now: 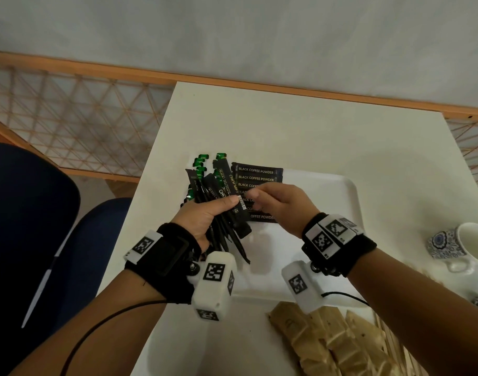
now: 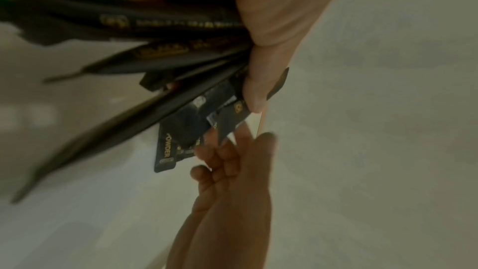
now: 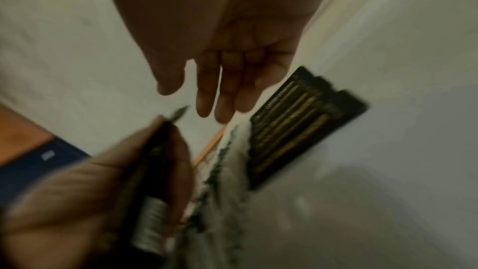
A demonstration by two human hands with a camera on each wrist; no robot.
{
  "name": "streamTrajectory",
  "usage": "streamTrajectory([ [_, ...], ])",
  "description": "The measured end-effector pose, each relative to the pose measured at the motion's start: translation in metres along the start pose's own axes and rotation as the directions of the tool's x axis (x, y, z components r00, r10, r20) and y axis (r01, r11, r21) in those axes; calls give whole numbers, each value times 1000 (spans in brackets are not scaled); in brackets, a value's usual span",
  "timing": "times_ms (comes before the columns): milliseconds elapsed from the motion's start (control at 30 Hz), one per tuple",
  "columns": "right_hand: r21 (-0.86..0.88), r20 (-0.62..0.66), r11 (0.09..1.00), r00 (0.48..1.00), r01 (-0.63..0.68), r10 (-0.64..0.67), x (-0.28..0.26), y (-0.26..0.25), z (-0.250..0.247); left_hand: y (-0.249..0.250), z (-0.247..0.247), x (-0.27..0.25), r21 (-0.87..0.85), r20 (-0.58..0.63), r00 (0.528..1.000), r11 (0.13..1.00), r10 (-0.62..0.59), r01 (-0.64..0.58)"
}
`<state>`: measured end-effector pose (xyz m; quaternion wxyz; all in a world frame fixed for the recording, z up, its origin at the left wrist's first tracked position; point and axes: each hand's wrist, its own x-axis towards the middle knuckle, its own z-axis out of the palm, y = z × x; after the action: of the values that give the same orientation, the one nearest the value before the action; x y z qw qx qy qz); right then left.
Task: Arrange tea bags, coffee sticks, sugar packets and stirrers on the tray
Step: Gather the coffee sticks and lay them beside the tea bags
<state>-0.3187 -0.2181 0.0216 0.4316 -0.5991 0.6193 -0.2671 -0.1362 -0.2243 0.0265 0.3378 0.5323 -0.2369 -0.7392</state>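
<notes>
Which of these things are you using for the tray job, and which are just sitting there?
For the job:
left hand gripping a bunch of coffee sticks
right hand
row of coffee sticks on the white tray
tan packets

Just lying about:
blue-patterned cup
blue chair

Black coffee sticks with gold lettering and green tips fan above a white table; more black sachets with pale lettering lie on a white tray. Tan packets sit beside a white cup patterned in blue.
</notes>
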Motion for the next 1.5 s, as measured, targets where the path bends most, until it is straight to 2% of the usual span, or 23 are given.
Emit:
streamTrajectory([
  [67,86,69,996,998,-19,13,-3,-10,3,-1,4,-2,17,43,999,1000,0,0],
  [133,154,93,987,995,-46,32,-4,-14,4,-3,6,-2,6,33,999,1000,18,-19],
  [233,195,-1,978,997,-73,75,-3,-14,-1,-5,7,-1,-28,2,1000,1000,9,-9],
  [300,61,-111,997,993,-41,47,-4,-8,-5,-4,7,0,-70,-30,999,997,-19,17],
  [333,-52,-143,999,990,4,-12,-4,-5,-7,-3,7,-1,-87,-48,998,996,-31,27],
  [400,-306,-145,941,970,145,-197,-8,0,-7,-1,6,-1,-102,-68,996,994,-54,47],
  [433,-377,-135,900,948,220,-288,-10,2,-5,0,6,-2,-106,-69,995,993,-65,58],
  [467,-407,-131,873,928,270,-348,-12,5,-4,0,5,-1,-105,-74,995,993,-70,62],
  [533,-405,-143,865,914,295,-379,-13,10,-3,-1,3,0,-89,-88,994,994,-65,57],
  [767,-214,-35,967,988,140,-151,-14,15,-8,-4,1,2,-11,-124,991,999,-41,40],
  [867,-117,-60,993,998,28,-35,-12,21,-10,-5,2,4,-67,-136,990,997,-35,26],
  [933,-167,-75,986,997,-18,6,-11,27,-15,-3,1,5,-86,-147,989,996,-33,20],
  [1067,-415,20,909,999,-36,48,-11,39,-17,3,-2,5,-140,-156,986,990,-52,30],
  [1200,-409,59,912,996,-43,73,-9,39,-9,5,-3,6,-196,-145,986,979,-80,50],
  [1500,-487,46,873,999,19,4,1,42,-1,-1,-11,10,-85,-150,985,994,-81,68],
])
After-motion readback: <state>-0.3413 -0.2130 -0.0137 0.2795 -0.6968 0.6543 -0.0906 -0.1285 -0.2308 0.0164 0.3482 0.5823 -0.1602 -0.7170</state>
